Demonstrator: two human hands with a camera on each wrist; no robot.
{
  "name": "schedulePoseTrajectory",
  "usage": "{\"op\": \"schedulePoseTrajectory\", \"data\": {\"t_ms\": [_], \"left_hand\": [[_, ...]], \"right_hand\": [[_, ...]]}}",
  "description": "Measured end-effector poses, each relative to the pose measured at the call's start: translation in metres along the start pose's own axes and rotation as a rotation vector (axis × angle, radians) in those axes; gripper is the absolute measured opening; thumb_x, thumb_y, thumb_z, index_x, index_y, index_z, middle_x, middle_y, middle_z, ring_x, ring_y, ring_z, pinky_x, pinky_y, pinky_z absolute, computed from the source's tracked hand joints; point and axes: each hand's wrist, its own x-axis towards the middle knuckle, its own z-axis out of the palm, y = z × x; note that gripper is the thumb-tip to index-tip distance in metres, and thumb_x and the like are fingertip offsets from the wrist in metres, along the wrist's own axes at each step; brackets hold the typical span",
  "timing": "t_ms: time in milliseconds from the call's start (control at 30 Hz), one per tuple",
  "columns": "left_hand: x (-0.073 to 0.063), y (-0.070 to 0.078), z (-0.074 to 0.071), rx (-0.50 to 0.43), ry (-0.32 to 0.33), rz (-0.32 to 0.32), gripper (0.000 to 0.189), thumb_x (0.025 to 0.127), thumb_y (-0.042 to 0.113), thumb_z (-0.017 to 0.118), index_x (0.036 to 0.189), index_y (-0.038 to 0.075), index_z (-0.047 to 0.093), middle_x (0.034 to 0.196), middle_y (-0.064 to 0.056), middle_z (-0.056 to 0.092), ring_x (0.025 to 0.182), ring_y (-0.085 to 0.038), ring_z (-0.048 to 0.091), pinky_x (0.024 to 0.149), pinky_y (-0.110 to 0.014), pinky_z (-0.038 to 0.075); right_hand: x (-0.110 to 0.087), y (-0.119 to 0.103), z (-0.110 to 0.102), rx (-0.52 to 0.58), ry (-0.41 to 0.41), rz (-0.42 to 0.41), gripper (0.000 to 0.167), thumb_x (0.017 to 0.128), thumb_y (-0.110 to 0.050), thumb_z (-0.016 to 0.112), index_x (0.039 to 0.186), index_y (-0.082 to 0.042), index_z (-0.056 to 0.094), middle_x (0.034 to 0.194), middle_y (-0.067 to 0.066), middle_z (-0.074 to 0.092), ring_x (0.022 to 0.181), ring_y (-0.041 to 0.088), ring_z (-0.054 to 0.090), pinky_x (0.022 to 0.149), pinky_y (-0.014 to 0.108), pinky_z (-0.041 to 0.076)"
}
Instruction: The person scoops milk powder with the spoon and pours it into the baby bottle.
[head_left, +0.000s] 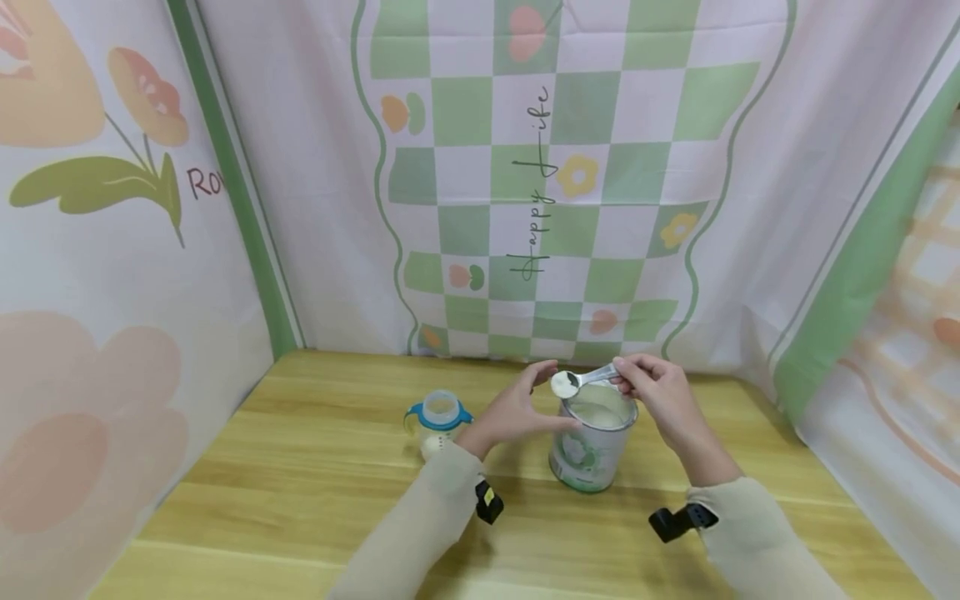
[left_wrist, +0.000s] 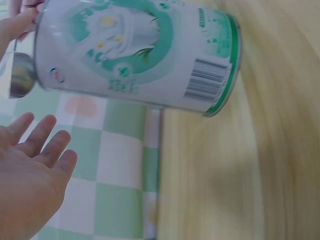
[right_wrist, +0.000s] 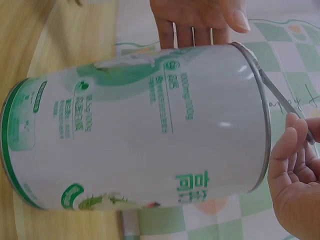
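A white and green milk powder can [head_left: 588, 454] stands upright on the table with its top off, pale powder [head_left: 598, 414] inside. My right hand [head_left: 663, 404] pinches the handle of a metal spoon [head_left: 598, 375] whose bowl, heaped with white powder, is over the can's left rim. To the left of the can is my left hand [head_left: 517, 410], fingers spread and thumb near the rim; in the left wrist view its palm [left_wrist: 30, 185] faces the can with a gap between. Left of that hand stands a baby bottle [head_left: 438, 417] with a blue two-handled collar, partly hidden by the wrist.
The wooden table [head_left: 300, 475] carries the can and bottle. Behind it hangs a green and white checked curtain [head_left: 525, 208], with more printed fabric [head_left: 90, 250] on the left side. A black wrist camera [head_left: 489, 502] sits on the left sleeve, another camera [head_left: 681, 522] on the right.
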Motion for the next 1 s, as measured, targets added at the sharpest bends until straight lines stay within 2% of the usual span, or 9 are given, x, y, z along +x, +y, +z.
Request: {"op": "schedulePoseTrajectory", "data": {"t_ms": [133, 233, 400, 500, 633, 733, 867, 933, 1000], "left_hand": [[-0.002, 0.004, -0.011, 0.021, 0.008, 0.022, 0.101, 0.078, 0.042, 0.087, 0.158, 0.017, 0.03, 0.155, 0.003, 0.039, 0.142, -0.017, 0.035, 0.114, -0.044, 0.031], [-0.004, 0.006, -0.021, 0.076, 0.024, 0.036, 0.101, 0.077, 0.044, 0.088, 0.157, 0.019, 0.032, 0.155, 0.004, 0.039, 0.141, -0.018, 0.036, 0.113, -0.043, 0.033], [-0.009, 0.006, -0.038, 0.155, 0.036, 0.065, 0.098, 0.077, 0.045, 0.087, 0.156, 0.02, 0.035, 0.153, 0.001, 0.041, 0.14, -0.026, 0.038, 0.112, -0.045, 0.034], [-0.014, 0.007, -0.048, 0.168, 0.037, 0.085, 0.094, 0.079, 0.043, 0.086, 0.154, 0.019, 0.037, 0.151, 0.001, 0.043, 0.14, -0.028, 0.039, 0.113, -0.045, 0.033], [-0.022, 0.009, -0.061, 0.156, 0.025, 0.094, 0.087, 0.082, 0.036, 0.085, 0.153, 0.018, 0.039, 0.151, 0.002, 0.045, 0.139, -0.022, 0.041, 0.113, -0.045, 0.033], [-0.028, 0.007, -0.069, 0.157, 0.028, 0.095, 0.084, 0.083, 0.035, 0.085, 0.152, 0.018, 0.041, 0.15, 0.002, 0.046, 0.137, -0.018, 0.043, 0.112, -0.041, 0.035], [-0.037, 0.001, -0.082, 0.191, 0.064, 0.096, 0.082, 0.082, 0.039, 0.085, 0.15, 0.017, 0.045, 0.147, 0.003, 0.05, 0.134, -0.015, 0.046, 0.11, -0.038, 0.037], [-0.043, -0.003, -0.087, 0.201, 0.083, 0.096, 0.081, 0.082, 0.04, 0.085, 0.149, 0.015, 0.046, 0.146, 0.002, 0.051, 0.133, -0.017, 0.047, 0.108, -0.039, 0.04], [-0.05, -0.008, -0.093, 0.189, 0.088, 0.087, 0.081, 0.083, 0.039, 0.084, 0.149, 0.013, 0.046, 0.147, 0.0, 0.05, 0.122, -0.021, 0.057, 0.102, -0.041, 0.046]], "right_hand": [[0.002, -0.004, 0.006, 0.027, -0.001, 0.014, 0.04, 0.102, -0.024, 0.062, 0.11, 0.015, 0.06, 0.085, 0.0, 0.066, 0.076, 0.009, 0.062, 0.069, 0.021, 0.055], [0.005, -0.005, 0.011, 0.046, -0.006, 0.016, 0.04, 0.102, -0.023, 0.062, 0.11, 0.016, 0.06, 0.085, 0.001, 0.066, 0.075, 0.008, 0.062, 0.069, 0.022, 0.056], [0.009, -0.006, 0.021, 0.068, -0.018, -0.002, 0.04, 0.102, -0.021, 0.062, 0.11, 0.018, 0.059, 0.082, 0.002, 0.066, 0.075, 0.01, 0.064, 0.07, 0.023, 0.056], [0.01, -0.009, 0.027, 0.077, -0.03, -0.006, 0.04, 0.102, -0.021, 0.062, 0.109, 0.018, 0.059, 0.082, 0.003, 0.066, 0.076, 0.01, 0.064, 0.071, 0.024, 0.057], [0.012, -0.013, 0.036, 0.078, -0.055, 0.002, 0.04, 0.102, -0.022, 0.062, 0.111, 0.017, 0.059, 0.084, 0.005, 0.067, 0.076, 0.009, 0.063, 0.073, 0.025, 0.057], [0.014, -0.014, 0.044, 0.084, -0.068, 0.009, 0.038, 0.102, -0.021, 0.062, 0.11, 0.016, 0.061, 0.083, 0.004, 0.067, 0.076, 0.009, 0.063, 0.073, 0.025, 0.057], [0.016, -0.018, 0.056, 0.114, -0.076, 0.012, 0.035, 0.102, -0.02, 0.062, 0.108, 0.015, 0.061, 0.085, 0.005, 0.067, 0.077, 0.011, 0.064, 0.073, 0.025, 0.057], [0.017, -0.02, 0.061, 0.128, -0.079, 0.008, 0.034, 0.102, -0.019, 0.062, 0.108, 0.014, 0.061, 0.086, 0.007, 0.068, 0.077, 0.012, 0.065, 0.073, 0.026, 0.057], [0.019, -0.021, 0.067, 0.142, -0.078, 0.012, 0.033, 0.102, -0.018, 0.062, 0.108, 0.014, 0.061, 0.086, 0.006, 0.068, 0.077, 0.012, 0.065, 0.074, 0.025, 0.057]]}}
